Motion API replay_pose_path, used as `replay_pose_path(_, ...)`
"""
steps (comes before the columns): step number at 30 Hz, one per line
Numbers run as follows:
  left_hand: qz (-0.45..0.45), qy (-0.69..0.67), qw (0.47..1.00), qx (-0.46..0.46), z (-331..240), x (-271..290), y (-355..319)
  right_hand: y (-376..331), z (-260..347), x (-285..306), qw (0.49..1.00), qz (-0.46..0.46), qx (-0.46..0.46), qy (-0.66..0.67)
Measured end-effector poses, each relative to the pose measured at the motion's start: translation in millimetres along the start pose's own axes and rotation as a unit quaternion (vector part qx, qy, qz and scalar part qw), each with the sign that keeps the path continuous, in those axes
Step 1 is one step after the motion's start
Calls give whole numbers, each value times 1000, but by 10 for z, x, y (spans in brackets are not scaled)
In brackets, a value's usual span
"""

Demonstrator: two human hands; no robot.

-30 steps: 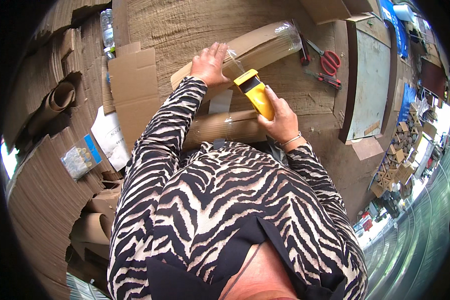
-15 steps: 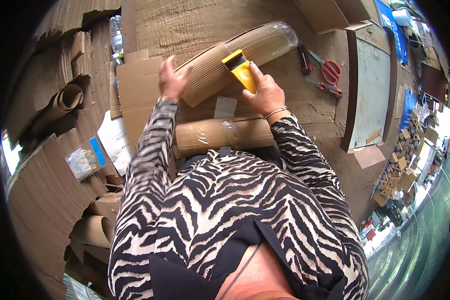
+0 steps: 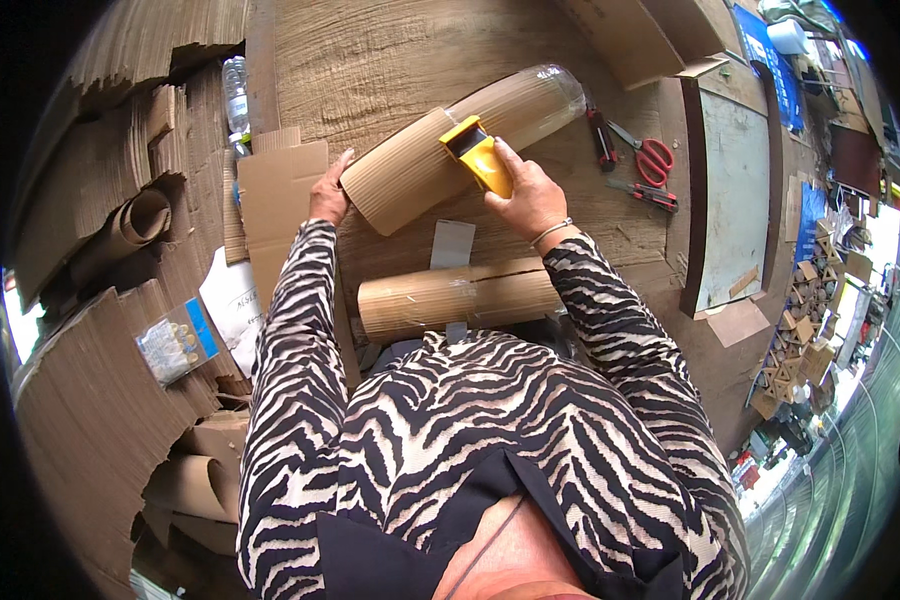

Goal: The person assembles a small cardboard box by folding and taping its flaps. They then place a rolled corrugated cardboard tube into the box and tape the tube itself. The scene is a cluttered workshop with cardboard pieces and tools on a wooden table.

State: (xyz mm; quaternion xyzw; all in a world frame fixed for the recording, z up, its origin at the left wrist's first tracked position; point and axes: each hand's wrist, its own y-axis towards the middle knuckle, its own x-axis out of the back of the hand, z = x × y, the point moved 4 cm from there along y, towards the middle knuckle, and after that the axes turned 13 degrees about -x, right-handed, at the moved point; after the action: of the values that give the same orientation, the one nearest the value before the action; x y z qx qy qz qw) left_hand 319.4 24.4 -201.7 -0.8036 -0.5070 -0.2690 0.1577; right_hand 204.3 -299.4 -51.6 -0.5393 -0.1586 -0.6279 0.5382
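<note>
A corrugated cardboard roll [image 3: 402, 172] lies slanted on the wooden tabletop, its far right end wrapped in clear tape. My left hand [image 3: 330, 188] is at the roll's near left end, fingers stretched up along the edge and seemingly touching it. In my right hand [image 3: 532, 198] is a yellow tape dispenser [image 3: 492, 167], gripped by its body. Its black-edged head rests against the middle of the roll, where a band of clear tape runs. A second cardboard roll [image 3: 415, 305] lies closer to my body, partly under my right forearm. Between the rolls is a pale flat piece [image 3: 453, 244].
Red-handled scissors [image 3: 654, 163] and two utility knives [image 3: 602, 138] [image 3: 645, 195] lie right of the roll. Stacked cardboard sheets [image 3: 90, 400] fill the left side, near a plastic bottle [image 3: 235, 95]. An open cardboard box [image 3: 620, 40] stands at the back.
My left hand has moved left and down from the roll's upper side to its end. The roll has turned, so its long edge no longer shows near that end. The dispenser stays at its middle.
</note>
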Motion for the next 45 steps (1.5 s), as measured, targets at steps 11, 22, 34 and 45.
replay_pose_path(11,-29,-183,981,49,111,-321,-488,378,85,586,996,56,71,-5)
replay_pose_path(22,81,235,969,-5,-1550,-438,146,648,735,371,990,121,35,-63)
replay_pose_path(34,47,345,937,22,-1617,-1057,464,136,329,459,996,61,45,-35)
replay_pose_path(45,122,347,927,64,-1594,-955,549,-565,-645,295,996,9,80,-27)
